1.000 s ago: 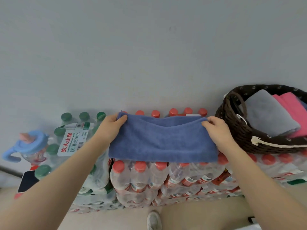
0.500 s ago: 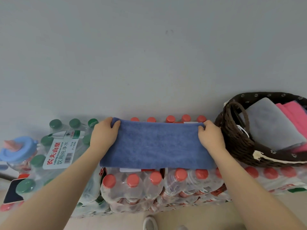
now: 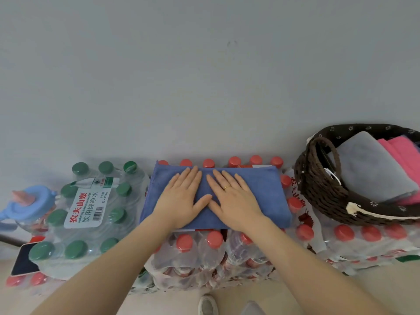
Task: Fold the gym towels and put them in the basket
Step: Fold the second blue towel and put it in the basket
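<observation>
1. While both hands lie flat on it, the blue towel (image 3: 256,194) sits folded as a long strip on the red-capped bottle packs (image 3: 204,253), against the wall (image 3: 204,76).
2. Left hand (image 3: 181,198): palm down on the towel's middle-left, fingers (image 3: 193,176) straight and close together, thumb out to the right. Gripping nothing.
3. Right hand (image 3: 236,198): palm down just beside it, fingers (image 3: 227,178) straight, slightly spread; ring (image 3: 226,187) on one. Thumb tips touch or nearly touch; can't tell which.
4. Basket (image 3: 318,185): dark wicker, on the packs right of the towel, apart from it. Holds a folded grey towel (image 3: 368,169) and pink towel (image 3: 404,158), side by side.
5. Left: green-capped pack (image 3: 91,205), blue sippy cup (image 3: 29,205), phone (image 3: 22,260) partly under the pack.
6. Shoe (image 3: 206,305) on floor at bottom edge.
</observation>
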